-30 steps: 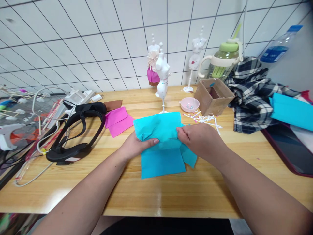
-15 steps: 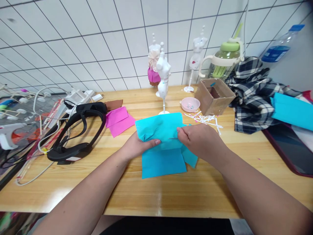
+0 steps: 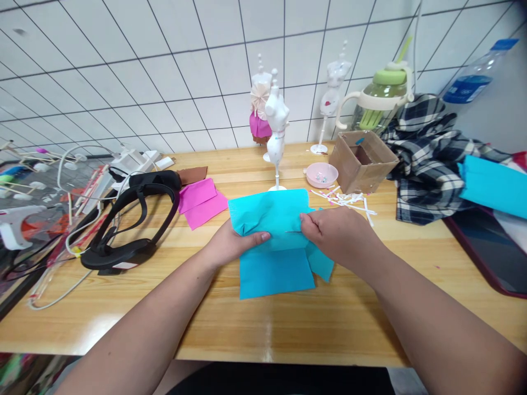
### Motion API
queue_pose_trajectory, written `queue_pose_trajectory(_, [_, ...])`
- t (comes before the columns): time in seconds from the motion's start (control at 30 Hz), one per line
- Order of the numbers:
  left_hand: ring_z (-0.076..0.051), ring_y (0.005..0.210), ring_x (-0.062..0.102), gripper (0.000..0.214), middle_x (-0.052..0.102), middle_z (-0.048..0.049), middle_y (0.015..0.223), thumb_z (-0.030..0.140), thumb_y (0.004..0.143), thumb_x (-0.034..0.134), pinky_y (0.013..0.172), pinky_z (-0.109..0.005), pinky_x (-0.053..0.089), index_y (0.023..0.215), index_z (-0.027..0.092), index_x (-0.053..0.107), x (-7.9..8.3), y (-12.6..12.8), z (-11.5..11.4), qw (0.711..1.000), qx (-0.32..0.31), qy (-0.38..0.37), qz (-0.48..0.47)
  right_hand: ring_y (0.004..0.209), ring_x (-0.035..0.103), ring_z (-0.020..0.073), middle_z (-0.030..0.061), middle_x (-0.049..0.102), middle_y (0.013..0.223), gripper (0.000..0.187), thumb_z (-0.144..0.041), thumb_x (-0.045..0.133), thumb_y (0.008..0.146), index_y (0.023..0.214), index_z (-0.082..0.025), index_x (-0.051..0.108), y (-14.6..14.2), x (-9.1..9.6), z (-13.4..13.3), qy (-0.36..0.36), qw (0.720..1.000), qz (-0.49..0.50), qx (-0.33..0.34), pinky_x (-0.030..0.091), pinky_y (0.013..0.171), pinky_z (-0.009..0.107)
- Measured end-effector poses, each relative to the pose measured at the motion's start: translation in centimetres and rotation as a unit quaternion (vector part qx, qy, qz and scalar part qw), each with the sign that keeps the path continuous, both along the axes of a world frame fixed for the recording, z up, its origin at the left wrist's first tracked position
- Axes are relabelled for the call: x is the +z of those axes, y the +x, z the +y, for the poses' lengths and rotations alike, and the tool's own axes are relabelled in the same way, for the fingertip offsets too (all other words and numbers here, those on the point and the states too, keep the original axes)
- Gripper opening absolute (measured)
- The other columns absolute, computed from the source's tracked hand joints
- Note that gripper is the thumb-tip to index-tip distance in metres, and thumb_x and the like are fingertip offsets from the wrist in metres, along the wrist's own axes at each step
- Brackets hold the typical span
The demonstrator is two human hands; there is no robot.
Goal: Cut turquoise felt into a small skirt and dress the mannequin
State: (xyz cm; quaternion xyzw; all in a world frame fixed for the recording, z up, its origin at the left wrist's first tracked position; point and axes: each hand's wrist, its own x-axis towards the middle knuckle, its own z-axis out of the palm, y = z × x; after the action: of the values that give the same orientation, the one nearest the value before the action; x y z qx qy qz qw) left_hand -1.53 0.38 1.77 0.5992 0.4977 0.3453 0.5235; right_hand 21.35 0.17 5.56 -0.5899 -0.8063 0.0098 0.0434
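A: Doll mannequins [image 3: 276,137] [image 3: 259,112] [image 3: 334,82]?
B: Three.
A: Pink paper sheets [image 3: 196,194] [image 3: 208,211]?
B: Two, overlapping.
A: Turquoise paper [image 3: 267,216] [image 3: 492,185]?
B: Two lots; layers impossible to count.
A: Drink containers?
B: One water bottle [image 3: 469,82], one green-lidded jug [image 3: 381,96].
A: Anything else?
B: One cardboard box [image 3: 362,164], one pink bowl [image 3: 321,175], one black headset [image 3: 132,225], one glue gun [image 3: 16,222], one checked cloth [image 3: 428,159].

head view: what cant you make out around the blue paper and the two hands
Head view, left hand: fingers hidden behind the blue paper; only the thumb shows.
Head view, right hand: thin metal sliver at its fingertips, too small to identify.
Head view, pink bowl: contents too small to name.
Head view, dark tray: cut off by the right edge.
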Motion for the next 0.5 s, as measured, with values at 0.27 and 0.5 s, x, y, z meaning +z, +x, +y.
queue_pose_trajectory(0.27, [-0.034,0.119,0.061,0.07,0.063,-0.0126,0.133,0.048,0.069,0.08,0.101,-0.049,0.051,0.13,0.018,0.059,-0.09,-0.03,0.0,1.0,0.0,0.003,0.0,0.059,0.052,0.0174,0.0068,0.068,0.066,0.055,-0.038,0.029,0.099,0.07,-0.019,0.071,0.01,0.03,0.07,-0.014,1.0,-0.005,0.008,0.015,0.054,0.03])
queue_pose_trajectory(0.5, [-0.035,0.119,0.061,0.07,0.063,-0.0128,0.133,0.048,0.07,0.08,0.1,-0.05,0.052,0.129,0.019,0.059,-0.06,-0.05,-0.03,1.0,0.0,0.005,-0.001,0.059,0.051,0.0169,0.0067,0.068,0.066,0.055,-0.038,0.029,0.099,0.071,-0.018,0.072,-0.04,0.07,0.03,-0.01,1.0,-0.007,0.002,0.016,0.054,0.03])
